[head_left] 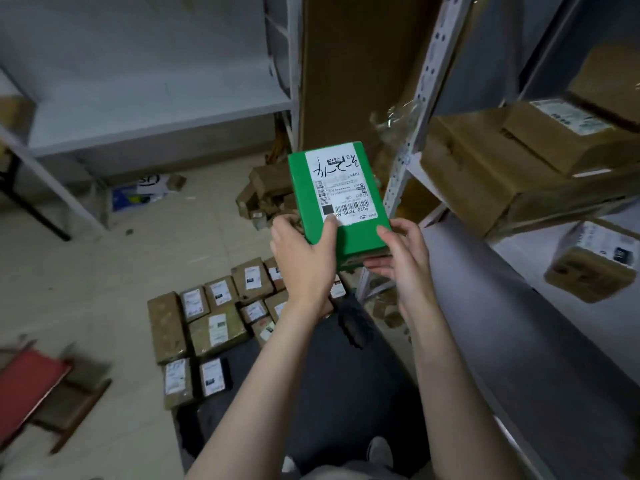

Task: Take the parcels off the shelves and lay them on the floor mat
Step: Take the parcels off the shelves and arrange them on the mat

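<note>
Grey metal shelving (491, 306) runs along the right. Its upper shelf is stacked with brown cartons (485, 174), and one labelled carton (595, 261) sits below them. A second shelf unit (156, 126) stands at the far left, and a tall cardboard sheet (353, 64) leans between the two. Brown labelled parcels (214, 323) lie in rows on the floor. A loose heap of boxes (266, 192) sits beyond them, and a red stool (27, 379) is at the lower left.

The person's arms and dark trousers cover part of the rows. What the parcels lie on cannot be made out. The right-hand cartons are blurred.

A green box (337, 192) with a white label (346, 181) is held in the air over the floor parcels, clear of the shelving. The left hand (304, 261) grips its near left corner with the thumb on the label. The right hand (401, 258) grips the near right corner, with the thumb on the edge and the fingers underneath.
</note>
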